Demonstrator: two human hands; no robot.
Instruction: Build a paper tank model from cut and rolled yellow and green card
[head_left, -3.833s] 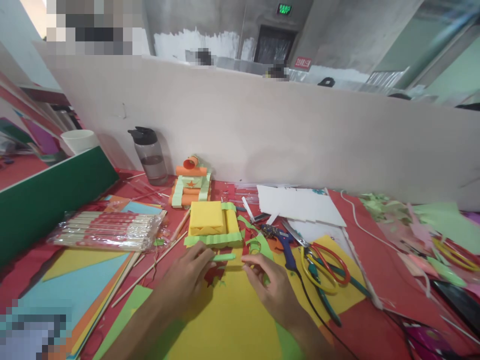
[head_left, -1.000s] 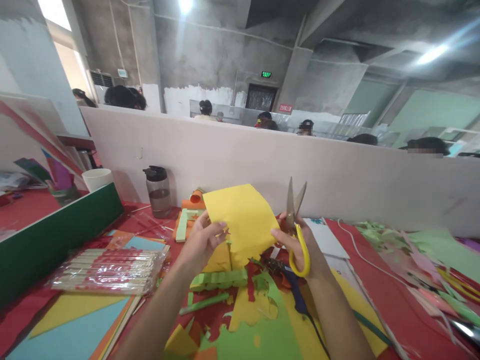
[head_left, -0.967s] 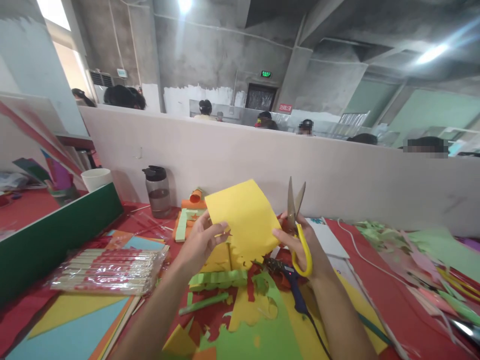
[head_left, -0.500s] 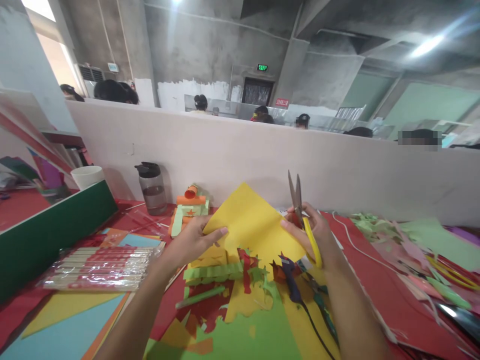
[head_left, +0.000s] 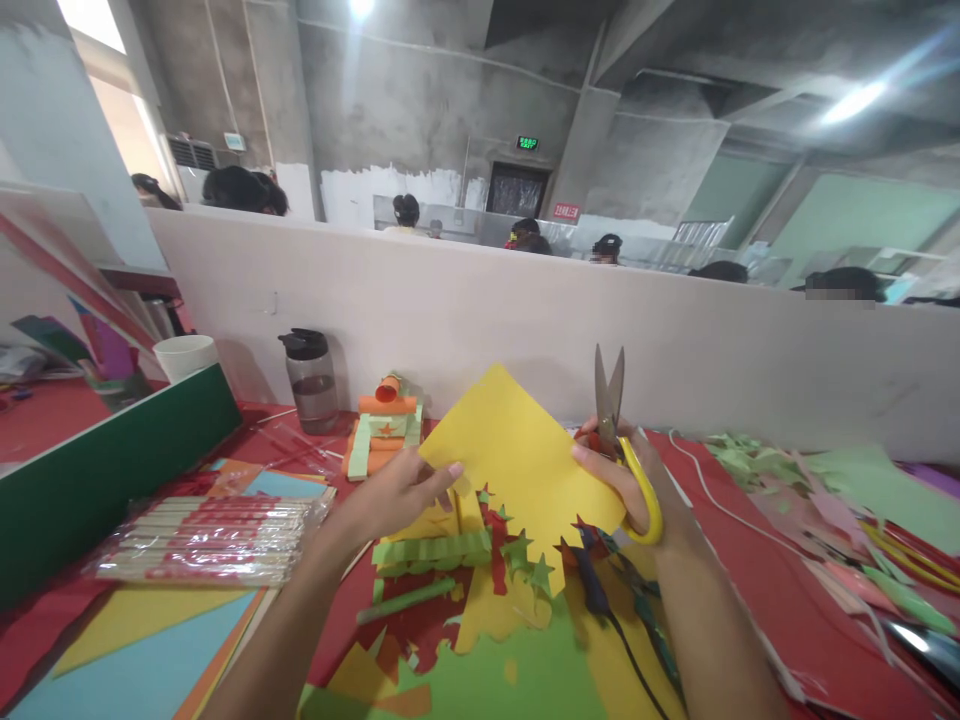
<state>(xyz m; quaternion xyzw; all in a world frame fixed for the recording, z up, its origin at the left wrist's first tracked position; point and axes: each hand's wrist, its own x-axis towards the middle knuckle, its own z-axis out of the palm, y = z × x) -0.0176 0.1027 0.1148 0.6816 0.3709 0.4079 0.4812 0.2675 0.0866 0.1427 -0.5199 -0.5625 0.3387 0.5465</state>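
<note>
A sheet of yellow paper (head_left: 510, 440) is held up in front of me, one corner pointing upward. My left hand (head_left: 405, 492) pinches its left corner between thumb and fingers. On the right edge, my right hand (head_left: 626, 480) grips the sheet with thumb and fingers while also carrying yellow-handled scissors (head_left: 611, 400), blades up and spread apart. Below the sheet lie green paper stars (head_left: 517, 550), a crimped green paper strip (head_left: 435, 550), a rolled green paper tube (head_left: 405, 602) and a dark corded tool (head_left: 592, 585), partly hidden.
Wrapped wooden sticks (head_left: 202, 540) and coloured sheets (head_left: 150, 650) lie left. A water bottle (head_left: 311, 385) and an orange-green paper model (head_left: 385, 420) stand by the white partition (head_left: 450, 310). Paper scraps (head_left: 757, 465) and a white cord (head_left: 712, 495) are right. Several people sit beyond.
The scissors have turned a little, showing their blades more broadly, and both hands with the sheet sit slightly further right in view. The whole scene has shifted slightly right and down.
</note>
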